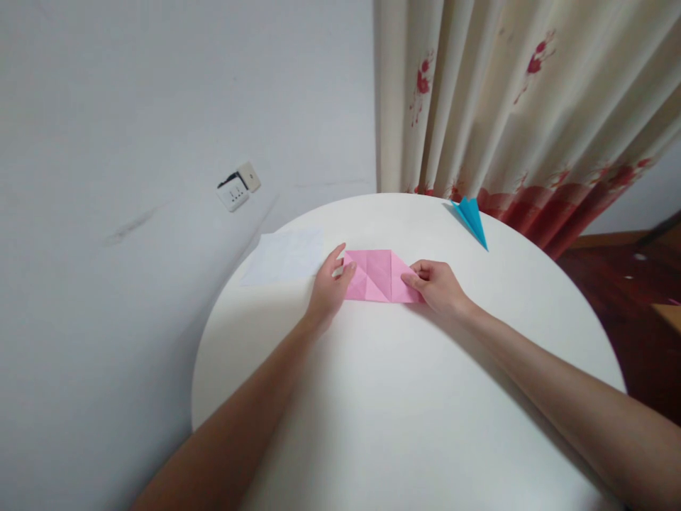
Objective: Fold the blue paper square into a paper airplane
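A pink sheet of paper (379, 275), folded and marked with straight and diagonal creases, is between my two hands above the white table. My left hand (332, 282) has its thumb on the left end of the paper, with the fingers behind that edge. At the other end, my right hand (433, 282) pinches the paper between thumb and fingers, beside a slanted upper right corner. Part of each end is covered by the hands.
A round white table (340, 426) stands against the wall. White paper (284, 254) lies at its back left, and a blue paper plane (472, 221) at its back right. Behind hang flowered curtains (479, 92); a wall socket (233, 194) is at left.
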Action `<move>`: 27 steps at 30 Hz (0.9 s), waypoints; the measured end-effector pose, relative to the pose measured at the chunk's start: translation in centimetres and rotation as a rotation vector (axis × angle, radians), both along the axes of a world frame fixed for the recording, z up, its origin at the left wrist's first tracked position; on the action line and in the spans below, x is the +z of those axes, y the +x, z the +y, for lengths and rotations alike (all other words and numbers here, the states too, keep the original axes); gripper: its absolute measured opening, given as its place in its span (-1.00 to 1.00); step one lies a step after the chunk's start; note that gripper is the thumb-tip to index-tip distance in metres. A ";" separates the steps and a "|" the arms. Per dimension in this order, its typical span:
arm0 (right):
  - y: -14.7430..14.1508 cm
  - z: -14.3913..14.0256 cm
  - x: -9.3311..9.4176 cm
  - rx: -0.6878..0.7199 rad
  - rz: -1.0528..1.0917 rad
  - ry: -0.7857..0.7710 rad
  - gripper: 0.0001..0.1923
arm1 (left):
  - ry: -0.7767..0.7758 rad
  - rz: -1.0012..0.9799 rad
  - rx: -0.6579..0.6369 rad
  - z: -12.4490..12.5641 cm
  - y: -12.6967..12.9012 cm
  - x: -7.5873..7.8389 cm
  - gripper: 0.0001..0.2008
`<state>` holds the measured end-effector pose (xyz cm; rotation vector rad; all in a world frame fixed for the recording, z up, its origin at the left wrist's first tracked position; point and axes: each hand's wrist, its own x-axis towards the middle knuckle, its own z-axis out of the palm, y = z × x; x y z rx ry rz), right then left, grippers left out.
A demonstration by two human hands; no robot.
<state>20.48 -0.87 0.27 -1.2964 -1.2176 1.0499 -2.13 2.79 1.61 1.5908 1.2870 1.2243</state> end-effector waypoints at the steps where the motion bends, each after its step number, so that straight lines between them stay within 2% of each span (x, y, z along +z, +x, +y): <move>1: 0.1 0.0 0.1 -0.016 -0.002 0.009 -0.61 | -0.041 -0.050 -0.034 -0.2 0.0 0.2 -0.39; 4: 0.4 0.0 0.4 -0.058 -0.016 0.031 -0.58 | -0.087 -0.158 -0.124 -0.6 0.1 0.5 -0.32; 8: 0.5 -0.1 0.7 -0.063 -0.004 0.008 -0.56 | -0.033 -0.185 -0.100 -0.9 0.4 0.6 -0.28; 10: 0.4 -0.2 0.8 -0.063 0.005 -0.004 -0.55 | 0.003 -0.182 -0.088 -1.0 0.5 0.6 -0.33; 12: 0.4 -0.2 1.0 -0.068 0.011 -0.009 -0.54 | 0.036 -0.172 -0.089 -1.0 0.6 0.6 -0.46; 15: 0.4 -0.2 1.2 -0.077 0.031 -0.010 -0.53 | 0.045 -0.131 -0.134 -0.9 0.6 0.6 -0.58; 19: 0.5 -0.1 1.2 -0.077 0.042 0.009 -0.50 | -0.028 -0.053 -0.171 -0.9 0.5 0.4 -0.34; 21: 0.6 -0.1 1.2 -0.069 0.040 0.024 -0.49 | -0.042 -0.027 -0.147 -1.0 0.6 0.4 -0.32; 27: 0.4 -0.3 1.5 -0.040 0.075 0.039 -0.49 | -0.050 0.030 -0.170 -1.4 0.6 0.5 -0.51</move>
